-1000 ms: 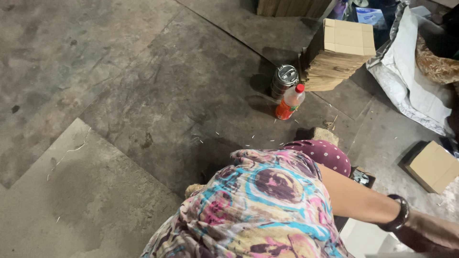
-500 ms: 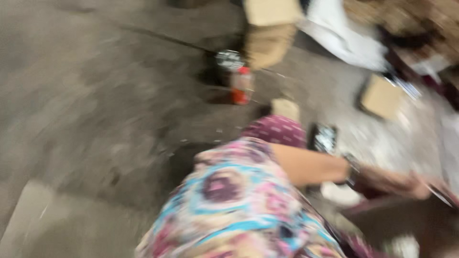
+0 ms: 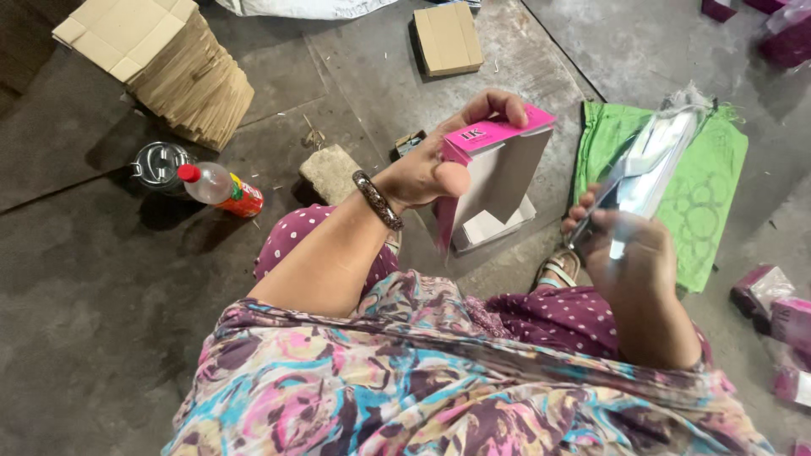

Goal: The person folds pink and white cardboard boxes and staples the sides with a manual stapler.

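My left hand holds an open pink-and-white carton by its top flap, tilted with its mouth toward the right. A dark bangle sits on that wrist. My right hand grips a shiny silver foil pouch that sticks up and away from me, a short gap to the right of the carton. Both hands are raised over my lap, above a flowered top and a purple dotted garment. A sandalled foot shows between the two hands.
A green cloth lies on the grey floor under the pouch. A stack of flat brown cartons stands far left, with a red-capped bottle and a metal can beside it. A small brown box lies ahead; pink boxes lie at right.
The view has swung right and steadied. My left arm, stretched out to the right before, now holds the pink carton up, and my right hand has come into view with the foil pouch.
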